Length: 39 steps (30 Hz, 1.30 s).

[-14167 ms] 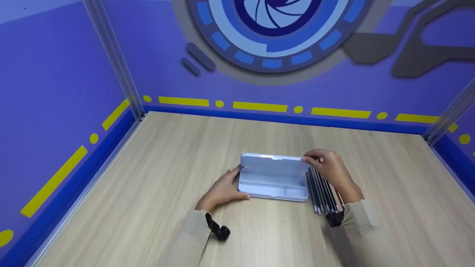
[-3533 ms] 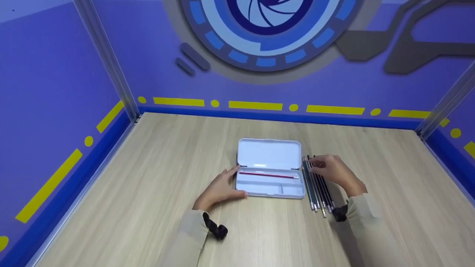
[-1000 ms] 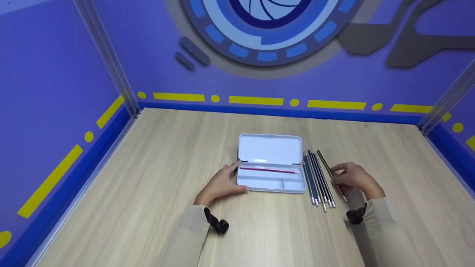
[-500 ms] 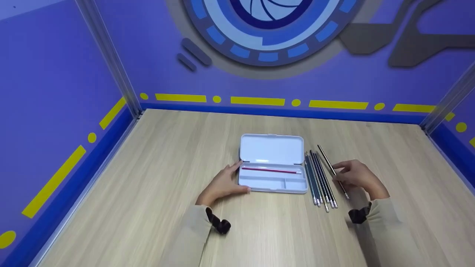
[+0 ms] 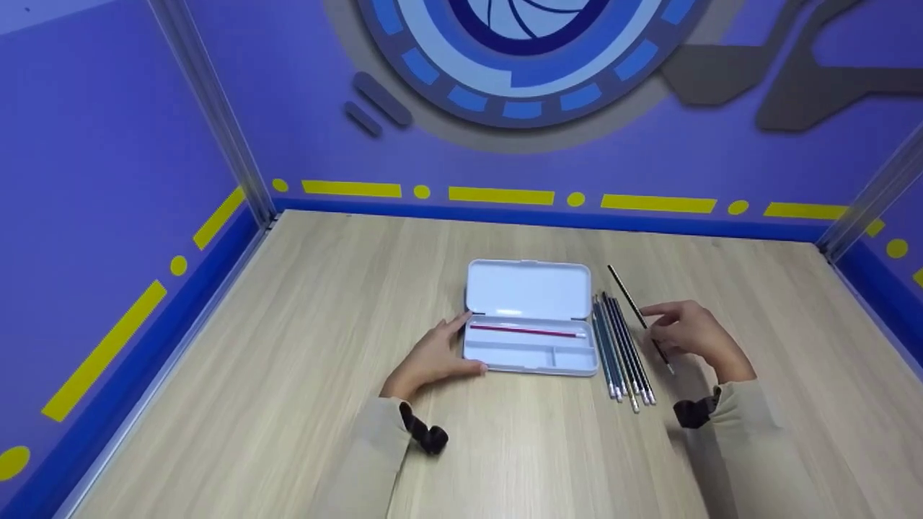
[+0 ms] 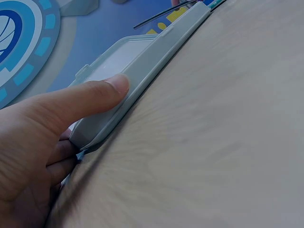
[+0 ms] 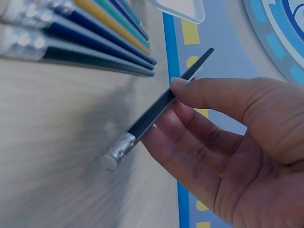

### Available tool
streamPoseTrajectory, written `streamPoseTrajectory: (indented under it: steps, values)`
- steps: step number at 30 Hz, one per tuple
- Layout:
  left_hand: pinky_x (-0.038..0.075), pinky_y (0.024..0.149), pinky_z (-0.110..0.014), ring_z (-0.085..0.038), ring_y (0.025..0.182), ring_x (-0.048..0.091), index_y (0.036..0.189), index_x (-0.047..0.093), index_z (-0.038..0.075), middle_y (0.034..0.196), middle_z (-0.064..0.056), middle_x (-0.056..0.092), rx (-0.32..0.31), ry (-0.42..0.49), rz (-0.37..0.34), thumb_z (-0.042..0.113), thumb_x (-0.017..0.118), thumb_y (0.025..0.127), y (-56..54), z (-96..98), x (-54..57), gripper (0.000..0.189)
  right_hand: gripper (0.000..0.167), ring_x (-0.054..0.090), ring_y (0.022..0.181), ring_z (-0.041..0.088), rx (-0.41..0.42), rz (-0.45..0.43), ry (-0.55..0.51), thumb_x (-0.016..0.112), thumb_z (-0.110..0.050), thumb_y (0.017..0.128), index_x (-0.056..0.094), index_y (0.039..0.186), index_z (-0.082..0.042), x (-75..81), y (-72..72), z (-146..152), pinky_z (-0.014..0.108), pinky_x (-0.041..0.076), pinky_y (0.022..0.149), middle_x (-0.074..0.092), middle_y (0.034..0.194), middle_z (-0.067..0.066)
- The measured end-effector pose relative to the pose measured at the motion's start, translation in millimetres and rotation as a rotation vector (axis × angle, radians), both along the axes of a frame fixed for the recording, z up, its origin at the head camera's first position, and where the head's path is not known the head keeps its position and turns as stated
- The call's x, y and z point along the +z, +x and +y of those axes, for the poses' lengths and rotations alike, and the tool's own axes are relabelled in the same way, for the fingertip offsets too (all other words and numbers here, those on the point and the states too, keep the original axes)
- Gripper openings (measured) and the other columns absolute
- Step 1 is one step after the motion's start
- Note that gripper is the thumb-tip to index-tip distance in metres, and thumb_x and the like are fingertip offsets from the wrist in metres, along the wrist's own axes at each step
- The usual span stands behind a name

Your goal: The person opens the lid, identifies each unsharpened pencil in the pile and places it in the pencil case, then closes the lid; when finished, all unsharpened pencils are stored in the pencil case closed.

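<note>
A white pencil case (image 5: 528, 288) lies with its lid raised, and a red pencil (image 5: 519, 331) rests in its long rear compartment. My left hand (image 5: 435, 359) grips the case's left end, thumb on the front wall in the left wrist view and fingers round the side. My right hand (image 5: 692, 333) pinches a dark pencil (image 7: 151, 115) between thumb and fingers; its silver ferrule and white eraser point toward me. This pencil slants above the table, its far end up and to the left. Several pencils (image 5: 610, 346) lie side by side between the case and my right hand.
The light wood table (image 5: 346, 288) runs back to a blue-purple wall (image 5: 310, 144) with yellow markings. Another panel (image 5: 108, 180) closes off the left side. Black straps (image 5: 696, 413) sit at both wrists.
Over the last second my right hand lifts the dark pencil away from the table and slightly farther back. Earlier, the case's lid swung back and the red pencil appeared inside. My left hand stays put.
</note>
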<state>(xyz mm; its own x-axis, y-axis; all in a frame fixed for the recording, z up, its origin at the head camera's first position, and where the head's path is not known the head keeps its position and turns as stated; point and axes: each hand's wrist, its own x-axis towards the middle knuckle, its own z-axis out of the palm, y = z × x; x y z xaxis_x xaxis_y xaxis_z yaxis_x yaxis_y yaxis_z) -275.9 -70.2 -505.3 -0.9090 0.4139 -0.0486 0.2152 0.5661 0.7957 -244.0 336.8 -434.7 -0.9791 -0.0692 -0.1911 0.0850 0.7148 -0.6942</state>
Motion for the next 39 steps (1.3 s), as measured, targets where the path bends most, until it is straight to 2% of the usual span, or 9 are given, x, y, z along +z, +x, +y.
streamPoseTrajectory:
  steps: [9,18,22,30,36,39]
  values:
    - [0.019,0.117,-0.056,-0.043,0.145,0.015,0.151,0.032,0.021,0.157,-0.009,0.028,-0.006,0.005,0.008,0.046,0.085,0.066,0.4,-0.1,1.8,0.104,0.043,0.067,0.082,0.022,0.014,0.004,-0.004,0.059,-0.006,0.089,0.056,0.132,0.001,7.3,-7.0,-10.9,0.04,0.06,0.072,0.064,0.111,0.029]
    - [0.02,0.116,-0.057,-0.044,0.145,0.015,0.151,0.032,0.022,0.157,-0.017,0.026,0.004,0.018,-0.001,0.043,0.085,0.067,2.3,-0.5,4.7,0.102,0.041,0.065,0.084,0.021,0.048,0.044,-0.011,0.058,-0.004,0.09,0.058,0.131,0.0,11.6,-12.1,-19.1,0.042,0.059,0.075,0.065,0.108,0.026]
    - [0.019,0.117,-0.057,-0.043,0.145,0.015,0.151,0.032,0.021,0.158,-0.013,0.026,0.005,0.016,-0.003,0.042,0.086,0.067,2.4,0.0,5.3,0.103,0.039,0.064,0.083,0.021,0.053,0.057,0.004,0.059,-0.003,0.09,0.06,0.129,-0.001,14.4,-13.7,-24.9,0.041,0.059,0.075,0.066,0.107,0.025]
    - [0.018,0.116,-0.057,-0.042,0.146,0.014,0.151,0.032,0.024,0.158,-0.015,0.024,0.009,0.016,-0.015,0.043,0.086,0.066,1.0,-0.6,2.8,0.103,0.034,0.062,0.085,0.022,0.079,0.082,0.026,0.061,-0.003,0.089,0.066,0.123,-0.003,16.5,-19.0,-36.8,0.038,0.059,0.074,0.066,0.107,0.023]
    - [0.019,0.116,-0.057,-0.043,0.145,0.016,0.152,0.031,0.023,0.157,-0.019,0.024,0.003,0.024,-0.013,0.044,0.086,0.066,1.6,-0.6,1.7,0.104,0.031,0.06,0.079,0.019,0.111,0.116,0.041,0.063,-0.001,0.087,0.069,0.117,-0.004,15.5,-22.7,-48.5,0.032,0.056,0.069,0.068,0.105,0.02]
    - [0.019,0.117,-0.056,-0.042,0.145,0.016,0.151,0.031,0.023,0.157,-0.017,0.024,0.0,0.021,-0.009,0.044,0.086,0.066,1.6,-0.3,1.4,0.104,0.029,0.059,0.079,0.019,0.132,0.138,0.049,0.063,0.0,0.087,0.071,0.114,-0.004,15.2,-24.2,-54.9,0.029,0.054,0.068,0.069,0.106,0.019]
